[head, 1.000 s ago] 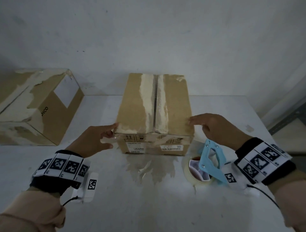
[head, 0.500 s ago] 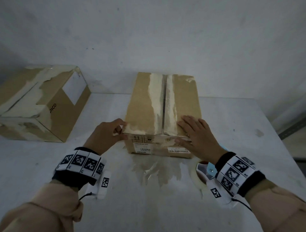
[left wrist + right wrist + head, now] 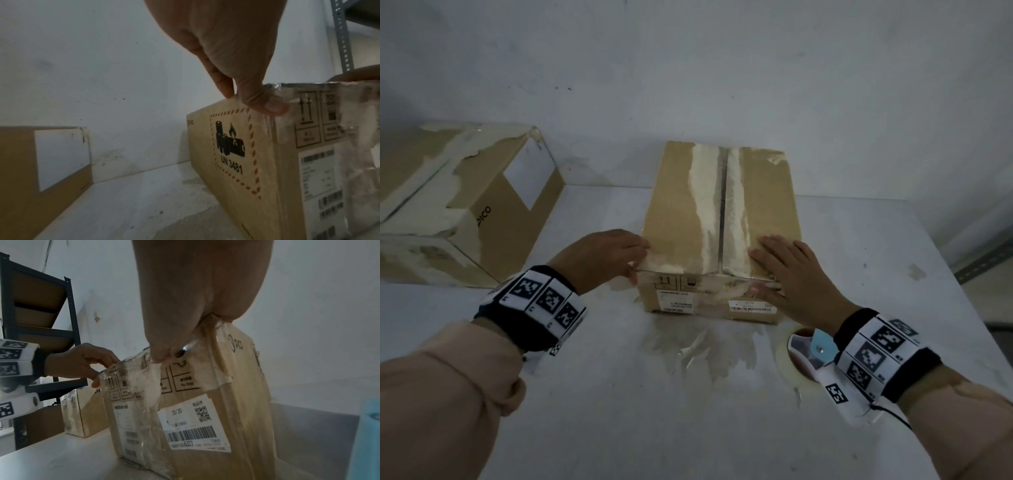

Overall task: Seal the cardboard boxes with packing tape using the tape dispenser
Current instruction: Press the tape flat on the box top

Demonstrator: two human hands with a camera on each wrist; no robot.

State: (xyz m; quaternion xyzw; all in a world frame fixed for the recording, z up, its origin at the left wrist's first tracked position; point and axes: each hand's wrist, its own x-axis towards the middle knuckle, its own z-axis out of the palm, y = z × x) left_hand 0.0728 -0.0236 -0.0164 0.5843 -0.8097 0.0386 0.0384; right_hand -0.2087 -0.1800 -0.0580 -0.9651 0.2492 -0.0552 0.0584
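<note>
Against the frame half a second back: little change is noted. The right hand [image 3: 796,274] is seen a touch flatter on the box top; the left hand [image 3: 599,257] is kept at the near left corner.

Left hand: the near left top corner of the cardboard box [image 3: 722,212] is pinched, fingers [image 3: 222,84] on the top edge, thumb on the taped front face. Grip closed on the corner.

Right hand: laid palm-down on the top near the right front edge, fingers straight and spread, thumb bent over onto the front face. Grip open, nothing held, box pressed.

The box is stood mid-surface [image 3: 619,411], flaps closed, seam bare between torn strips. The tape dispenser [image 3: 804,349] is lying on the surface just beside the right wrist, partly hidden. A second box [image 3: 465,205] is set well apart to the left.
</note>
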